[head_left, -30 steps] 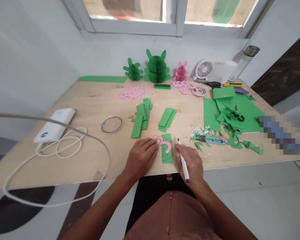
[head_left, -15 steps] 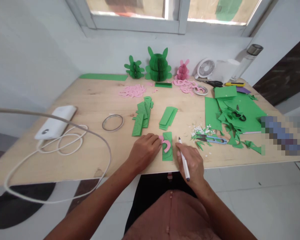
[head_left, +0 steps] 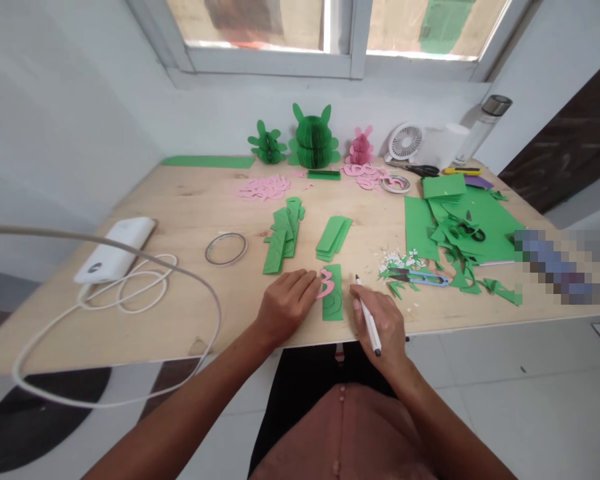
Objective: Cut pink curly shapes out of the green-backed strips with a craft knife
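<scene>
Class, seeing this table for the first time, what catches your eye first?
Probably the big green paper figure, standing by the wall between a smaller green figure and a pink figure. Then, nearer, the right hand holding a white pen beside a green strip.

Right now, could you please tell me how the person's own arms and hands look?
The left hand and right hand are ungloved; both forearms are bare, with no sleeve or watch showing. A brownish-pink buttoned top is worn.

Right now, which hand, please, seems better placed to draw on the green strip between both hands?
Probably the right hand: it holds a pen beside the green strip; the left hand is at the pink cutout.
</scene>
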The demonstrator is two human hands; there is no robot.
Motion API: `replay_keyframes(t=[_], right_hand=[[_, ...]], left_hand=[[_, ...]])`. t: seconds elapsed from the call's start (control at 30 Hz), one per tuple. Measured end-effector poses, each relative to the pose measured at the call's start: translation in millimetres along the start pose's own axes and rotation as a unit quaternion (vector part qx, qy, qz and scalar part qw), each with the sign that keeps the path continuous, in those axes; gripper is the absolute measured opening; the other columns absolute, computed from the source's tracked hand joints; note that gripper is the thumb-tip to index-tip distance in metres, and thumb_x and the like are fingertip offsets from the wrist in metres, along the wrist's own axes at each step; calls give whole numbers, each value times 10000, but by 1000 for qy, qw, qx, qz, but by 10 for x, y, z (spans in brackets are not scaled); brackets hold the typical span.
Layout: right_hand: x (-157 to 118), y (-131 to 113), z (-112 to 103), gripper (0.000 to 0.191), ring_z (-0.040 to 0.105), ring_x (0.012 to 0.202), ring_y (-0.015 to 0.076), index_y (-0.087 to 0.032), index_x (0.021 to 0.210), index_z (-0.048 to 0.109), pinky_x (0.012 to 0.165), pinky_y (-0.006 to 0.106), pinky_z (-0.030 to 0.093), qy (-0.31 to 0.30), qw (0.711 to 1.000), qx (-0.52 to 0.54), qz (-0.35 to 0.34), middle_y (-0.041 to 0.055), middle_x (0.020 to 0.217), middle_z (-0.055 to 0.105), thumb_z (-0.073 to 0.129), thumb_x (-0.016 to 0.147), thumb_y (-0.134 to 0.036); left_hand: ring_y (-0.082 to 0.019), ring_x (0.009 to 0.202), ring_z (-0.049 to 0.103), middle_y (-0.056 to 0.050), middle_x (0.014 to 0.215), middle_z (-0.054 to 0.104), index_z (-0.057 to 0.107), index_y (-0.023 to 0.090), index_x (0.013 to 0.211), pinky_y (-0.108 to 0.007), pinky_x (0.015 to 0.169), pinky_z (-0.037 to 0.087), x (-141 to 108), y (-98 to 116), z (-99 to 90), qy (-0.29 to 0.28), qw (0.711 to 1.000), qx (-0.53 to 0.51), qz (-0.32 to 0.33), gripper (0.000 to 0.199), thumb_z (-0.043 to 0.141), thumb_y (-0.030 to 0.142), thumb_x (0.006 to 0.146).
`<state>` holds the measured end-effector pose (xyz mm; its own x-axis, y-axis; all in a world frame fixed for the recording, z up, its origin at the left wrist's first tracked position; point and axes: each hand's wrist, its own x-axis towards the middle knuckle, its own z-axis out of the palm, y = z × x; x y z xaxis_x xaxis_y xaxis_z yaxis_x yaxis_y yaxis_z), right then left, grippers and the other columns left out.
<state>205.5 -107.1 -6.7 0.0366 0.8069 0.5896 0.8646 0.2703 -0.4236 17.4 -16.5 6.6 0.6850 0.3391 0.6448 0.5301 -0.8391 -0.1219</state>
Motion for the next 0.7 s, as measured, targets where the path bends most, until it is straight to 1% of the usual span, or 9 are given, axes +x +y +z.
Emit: replay_keyframes(t=[0.07, 0.13, 0.23, 0.3, 0.4, 0.47, 0.57, 0.7], right_hand=[[-1, 4, 1, 279, 693, 915, 213, -180, 1161, 629, 836, 368, 528, 6, 1000, 3, -5, 99, 1033, 732, 428, 971, -214], [-5, 10, 8, 277, 692, 912, 214, -175, 1164, 625, 829, 367, 529, 9, 1000, 6, -8, 100, 1037, 732, 433, 966, -205], [-12, 18, 20, 273, 692, 902, 215, -176, 1161, 625, 823, 369, 529, 11, 1000, 4, -10, 98, 1037, 732, 437, 964, -199], [-16, 23, 24, 271, 691, 900, 216, -179, 1159, 627, 825, 372, 527, 13, 1000, 2, -9, 95, 1039, 731, 440, 964, -200], [-18, 27, 19, 267, 689, 911, 216, -174, 1168, 620, 833, 367, 526, 12, 1000, 8, -5, 94, 1043, 727, 451, 962, -196], [-9, 22, 7, 271, 686, 927, 214, -174, 1182, 612, 838, 361, 524, 8, 1000, 15, -13, 96, 1047, 724, 455, 962, -188], [27, -7, -9, 276, 678, 966, 218, -166, 1196, 602, 854, 362, 516, -5, 999, 14, -45, 103, 1053, 718, 472, 954, -168], [109, -69, -7, 286, 663, 994, 219, -168, 1207, 588, 879, 375, 499, -34, 996, 10, -87, 99, 1047, 715, 495, 939, -138]], left_hand=[[-224, 927, 659, -126, 1010, 716, 645, 129, 993, -372, 787, 539, 13, 7, 7, -13, 1000, 2, 21, 176, 474, 150, 953], [-220, 884, 658, -121, 970, 714, 646, 123, 965, -361, 752, 538, 31, 20, 6, -41, 999, 4, 33, 195, 452, 141, 958], [-216, 861, 651, -113, 923, 705, 643, 116, 963, -350, 726, 537, 38, 42, -12, -88, 995, 0, 36, 222, 421, 116, 958], [-219, 879, 647, -112, 927, 701, 641, 115, 985, -351, 731, 538, 21, 50, -24, -103, 994, -8, 29, 230, 413, 104, 956], [-223, 901, 647, -115, 980, 705, 642, 106, 1010, -354, 752, 544, -27, 46, -30, -92, 996, -13, 13, 221, 429, 108, 950], [-220, 941, 647, -114, 1049, 704, 644, 118, 1031, -360, 807, 546, -59, 36, -24, -73, 997, -20, -6, 219, 442, 120, 947], [-212, 1012, 639, -102, 1124, 695, 649, 149, 1048, -373, 904, 533, -94, 19, -12, -53, 996, -48, -50, 219, 457, 146, 943], [-216, 1026, 639, -104, 1133, 696, 654, 152, 1048, -396, 926, 533, -112, 9, -2, -48, 991, -88, -88, 220, 465, 190, 944]])
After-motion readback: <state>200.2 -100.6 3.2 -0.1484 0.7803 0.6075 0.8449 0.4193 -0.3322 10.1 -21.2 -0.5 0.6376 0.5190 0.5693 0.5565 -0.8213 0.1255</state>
